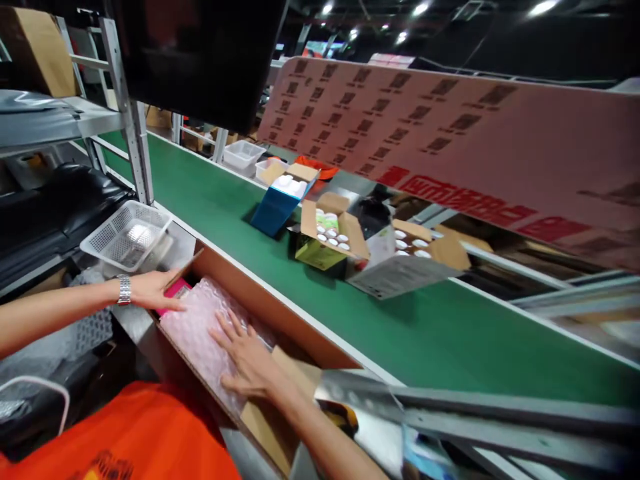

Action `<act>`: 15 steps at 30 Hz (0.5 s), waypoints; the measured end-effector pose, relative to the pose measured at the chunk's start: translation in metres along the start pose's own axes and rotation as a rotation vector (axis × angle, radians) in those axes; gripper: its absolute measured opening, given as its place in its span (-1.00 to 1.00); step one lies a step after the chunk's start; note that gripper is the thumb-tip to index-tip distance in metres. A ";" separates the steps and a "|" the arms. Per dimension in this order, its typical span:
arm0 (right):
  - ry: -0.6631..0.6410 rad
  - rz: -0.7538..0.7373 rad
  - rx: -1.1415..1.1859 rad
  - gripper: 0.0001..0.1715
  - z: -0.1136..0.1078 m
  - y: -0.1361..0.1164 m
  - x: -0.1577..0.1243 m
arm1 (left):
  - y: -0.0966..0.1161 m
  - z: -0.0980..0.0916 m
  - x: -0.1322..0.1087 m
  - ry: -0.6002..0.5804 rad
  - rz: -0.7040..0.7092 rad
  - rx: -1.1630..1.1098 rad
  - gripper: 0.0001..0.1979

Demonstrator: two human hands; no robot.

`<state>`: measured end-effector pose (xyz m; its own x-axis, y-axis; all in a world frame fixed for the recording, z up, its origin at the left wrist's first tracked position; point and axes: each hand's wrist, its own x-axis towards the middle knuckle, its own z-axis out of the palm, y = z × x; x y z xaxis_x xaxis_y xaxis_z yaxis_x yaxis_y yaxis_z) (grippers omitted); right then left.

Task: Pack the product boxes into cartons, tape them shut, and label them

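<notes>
An open cardboard box [260, 303] lies in front of me beside the green conveyor belt [400, 327]. A sheet of pink bubble wrap [197, 327] covers what is inside it. My right hand [247, 360] lies flat on the bubble wrap with its fingers spread. My left hand [153, 290], with a metal watch on the wrist, reaches in at the box's far end, fingers stretched over the wrap's edge next to a pink item [175, 290]. Neither hand grips anything.
On the belt stand a blue box [275, 207], a yellow-green box [325, 243] and a third box [415, 257], all open with white caps showing. A white mesh basket [127, 233] sits left of my box. A pink printed cardboard sheet [450, 147] hangs overhead. Metal shelving [130, 120] stands at left.
</notes>
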<state>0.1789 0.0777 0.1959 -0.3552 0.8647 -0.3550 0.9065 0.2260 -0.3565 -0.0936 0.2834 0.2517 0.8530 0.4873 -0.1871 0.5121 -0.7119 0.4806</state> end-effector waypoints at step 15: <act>0.169 -0.205 0.648 -0.02 0.006 0.052 -0.014 | 0.067 -0.018 0.067 -0.348 0.091 0.235 0.43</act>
<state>0.2297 0.0743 0.1776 -0.4163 0.9031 -0.1054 0.4876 0.1239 -0.8642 -0.0043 0.2776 0.2864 0.8583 0.2467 -0.4500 0.4084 -0.8594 0.3078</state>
